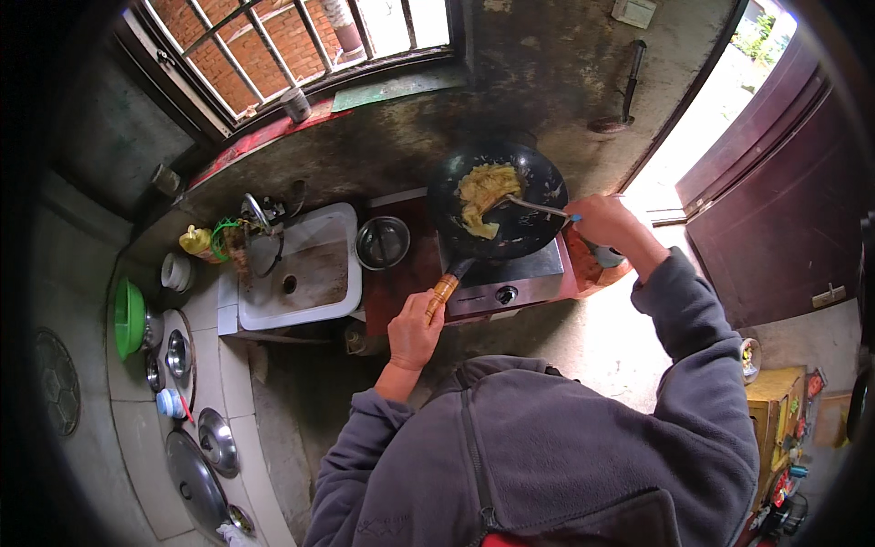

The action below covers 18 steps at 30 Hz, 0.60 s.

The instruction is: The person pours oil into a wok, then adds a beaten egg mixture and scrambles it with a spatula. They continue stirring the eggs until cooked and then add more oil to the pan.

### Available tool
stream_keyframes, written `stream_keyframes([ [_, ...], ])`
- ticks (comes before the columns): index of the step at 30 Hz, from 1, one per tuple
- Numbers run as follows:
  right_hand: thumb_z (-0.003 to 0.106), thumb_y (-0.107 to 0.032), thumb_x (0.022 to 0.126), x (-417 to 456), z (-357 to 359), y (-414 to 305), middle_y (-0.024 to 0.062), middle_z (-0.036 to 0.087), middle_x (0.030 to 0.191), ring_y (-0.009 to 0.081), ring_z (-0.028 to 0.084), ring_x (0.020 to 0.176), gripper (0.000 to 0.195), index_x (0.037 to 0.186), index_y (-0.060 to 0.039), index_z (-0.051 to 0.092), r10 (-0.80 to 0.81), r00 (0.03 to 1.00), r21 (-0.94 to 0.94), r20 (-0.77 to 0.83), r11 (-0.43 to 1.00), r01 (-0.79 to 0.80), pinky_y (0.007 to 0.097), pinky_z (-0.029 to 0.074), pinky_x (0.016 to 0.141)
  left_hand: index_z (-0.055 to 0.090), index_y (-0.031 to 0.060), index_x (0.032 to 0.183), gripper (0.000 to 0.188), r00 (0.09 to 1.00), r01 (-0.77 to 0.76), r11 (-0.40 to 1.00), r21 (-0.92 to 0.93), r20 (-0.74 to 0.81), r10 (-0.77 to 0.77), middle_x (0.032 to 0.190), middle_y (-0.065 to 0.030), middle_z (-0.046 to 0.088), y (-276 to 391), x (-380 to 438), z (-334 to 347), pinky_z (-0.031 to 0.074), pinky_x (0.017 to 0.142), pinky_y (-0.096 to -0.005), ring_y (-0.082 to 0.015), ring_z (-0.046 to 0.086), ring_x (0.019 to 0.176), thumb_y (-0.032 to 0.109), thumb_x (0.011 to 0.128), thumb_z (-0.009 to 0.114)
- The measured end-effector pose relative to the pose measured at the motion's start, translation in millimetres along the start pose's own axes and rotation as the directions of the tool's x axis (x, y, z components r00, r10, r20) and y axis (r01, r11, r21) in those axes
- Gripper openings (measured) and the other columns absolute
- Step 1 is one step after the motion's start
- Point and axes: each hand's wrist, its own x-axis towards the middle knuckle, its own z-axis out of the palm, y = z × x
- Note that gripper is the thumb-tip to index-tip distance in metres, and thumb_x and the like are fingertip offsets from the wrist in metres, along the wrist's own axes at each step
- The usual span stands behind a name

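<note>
A dark wok (526,236) sits over a steel gas stove (526,273), with yellow cooked food that looks like scrambled egg (489,188) inside it. My left hand (415,328) grips the wok's wooden handle (443,295) at the near side. From the right, my right hand (603,220) holds a metal spatula or ladle (536,206) whose head touches the egg and is partly hidden by it. A round steel bowl (383,243) stands left of the wok, apart from it.
Left of the stove is a white sink (352,273) with a faucet (256,210). Pot lids (195,472), a green basin (128,318) and bowls (178,271) lie on the tiled counter. A barred window is ahead; a doorway with a dark door (779,184) is at right.
</note>
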Motion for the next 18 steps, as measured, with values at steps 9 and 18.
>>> stream_keyframes([
  [9,0.066,-0.016,0.086,-24,40,-2,0.0233,0.071,0.106,0.0426,0.068,0.102,0.032,0.116,-0.0074,0.072,0.031,0.984,0.248,0.174,0.966,-0.075,0.0493,0.053,0.090,0.066,0.0097,0.115,0.027,0.999,0.030,1.000,0.003,-0.011,-0.030,0.105,-0.0093,0.069,0,-2,6,0.057,0.070,-0.0446,-0.0368,0.069,0.085,0.023,0.091,0.071],
  [18,0.071,-0.015,0.090,-12,81,-11,0.0173,0.070,0.088,0.0245,0.068,0.066,0.042,0.130,-0.0034,0.066,0.302,0.929,0.810,0.212,0.478,-0.340,0.0382,0.054,0.065,0.067,0.0103,0.114,0.027,0.999,0.033,0.999,0.017,-0.021,-0.032,0.106,-0.0089,0.070,-2,-3,3,0.057,0.070,-0.0448,-0.0367,0.070,0.086,0.023,0.091,0.071],
])
